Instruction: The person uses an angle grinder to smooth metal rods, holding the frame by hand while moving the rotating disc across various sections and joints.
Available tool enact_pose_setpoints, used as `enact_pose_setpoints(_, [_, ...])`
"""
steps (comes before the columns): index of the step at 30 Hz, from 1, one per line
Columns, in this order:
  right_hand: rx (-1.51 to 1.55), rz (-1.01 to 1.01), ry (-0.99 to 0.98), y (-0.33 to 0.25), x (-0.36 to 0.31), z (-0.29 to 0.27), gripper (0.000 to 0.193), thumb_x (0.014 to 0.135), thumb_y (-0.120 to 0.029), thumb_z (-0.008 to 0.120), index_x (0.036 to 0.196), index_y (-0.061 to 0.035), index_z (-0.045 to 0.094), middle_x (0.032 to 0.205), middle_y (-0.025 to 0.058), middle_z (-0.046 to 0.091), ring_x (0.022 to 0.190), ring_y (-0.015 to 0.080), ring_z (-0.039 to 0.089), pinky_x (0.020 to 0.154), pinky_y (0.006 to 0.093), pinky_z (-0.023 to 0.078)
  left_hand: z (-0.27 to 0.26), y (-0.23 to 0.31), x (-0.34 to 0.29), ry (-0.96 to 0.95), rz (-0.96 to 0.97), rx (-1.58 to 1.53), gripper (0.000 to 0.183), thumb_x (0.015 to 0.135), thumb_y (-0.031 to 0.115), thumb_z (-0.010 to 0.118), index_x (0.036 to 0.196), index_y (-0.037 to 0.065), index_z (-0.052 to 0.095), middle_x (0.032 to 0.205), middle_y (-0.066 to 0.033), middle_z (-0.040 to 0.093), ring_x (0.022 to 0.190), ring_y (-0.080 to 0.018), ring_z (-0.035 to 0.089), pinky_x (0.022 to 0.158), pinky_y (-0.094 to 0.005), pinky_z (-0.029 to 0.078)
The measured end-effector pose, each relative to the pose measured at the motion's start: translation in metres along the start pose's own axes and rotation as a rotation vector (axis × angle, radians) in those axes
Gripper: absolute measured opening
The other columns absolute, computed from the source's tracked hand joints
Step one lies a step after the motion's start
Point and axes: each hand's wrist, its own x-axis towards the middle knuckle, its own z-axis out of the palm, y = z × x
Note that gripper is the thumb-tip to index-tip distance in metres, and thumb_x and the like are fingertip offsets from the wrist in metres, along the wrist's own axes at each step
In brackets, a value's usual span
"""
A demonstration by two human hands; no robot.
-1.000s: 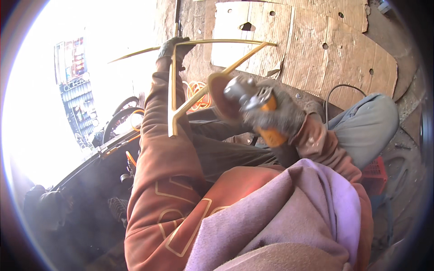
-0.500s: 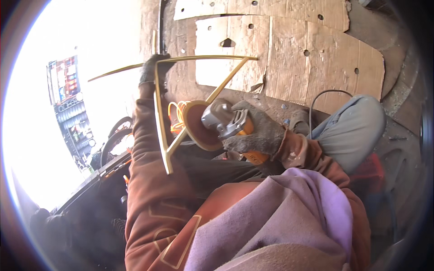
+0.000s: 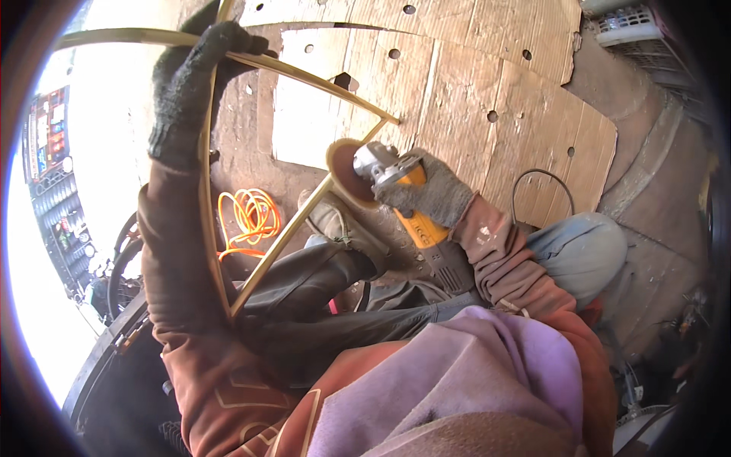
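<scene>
My left hand (image 3: pixel 190 95), in a dark work glove, is closed around a gold-coloured metal frame (image 3: pixel 278 247) where its bars cross. The frame is made of thin straight bars and one slightly curved bar, and one bar runs along my left forearm. In its grey glove, my right hand (image 3: pixel 440 189) grips a yellow and grey angle grinder (image 3: pixel 421 228). The round sanding disc (image 3: pixel 346 169) of the grinder lies against or just over the frame's slanting bar; I cannot tell whether they touch.
Flattened cardboard sheets (image 3: pixel 449 84) with holes cover the ground ahead. A coiled orange cord (image 3: pixel 255 217) lies beyond my legs, near my shoe (image 3: pixel 335 221). A dark cable (image 3: pixel 544 171) loops beside my right knee (image 3: pixel 579 255). A pale plastic crate (image 3: pixel 628 27) stands far right.
My left hand has moved up and left with the frame, which looks larger and closer. The grinder disc has come to a higher place along the slanting bar. The view has shifted too.
</scene>
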Motion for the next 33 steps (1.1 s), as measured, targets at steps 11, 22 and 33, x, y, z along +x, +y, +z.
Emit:
enact_pose_setpoints(11, [0.011,0.044,0.099,-0.013,-0.004,0.003,0.042,0.075,-0.007,0.080,0.106,-0.0019,0.052,0.083,0.0080,0.064,0.070,0.0120,0.061,0.057,0.0243,0.050,0.052,0.026,-0.010,0.031,0.061,0.120,0.052,0.088,0.006,0.064,0.130,-0.014,0.042,0.080,-0.0140,0.066,0.075,-0.0238,0.068,0.073,-0.0358,0.060])
enact_pose_setpoints(22, [0.104,0.026,0.140,-0.001,-0.004,-0.001,0.038,0.073,-0.004,0.081,0.098,-0.0016,0.051,0.077,0.0098,0.063,0.059,0.0130,0.059,0.050,0.0272,0.049,0.078,0.038,-0.025,-0.068,0.156,-0.079,0.058,0.086,-0.006,0.063,0.136,-0.013,0.037,0.086,-0.0146,0.065,0.076,-0.0237,0.068,0.076,-0.0387,0.059])
enact_pose_setpoints(33, [0.095,-0.008,0.122,0.006,0.001,-0.008,0.040,0.073,-0.007,0.082,0.099,-0.0006,0.052,0.078,0.0090,0.063,0.058,0.0126,0.058,0.051,0.0261,0.049,0.070,0.043,-0.028,-0.164,0.146,0.152,0.048,0.095,0.018,0.058,0.133,-0.009,0.045,0.091,-0.0113,0.063,0.094,-0.0243,0.065,0.087,-0.0347,0.052])
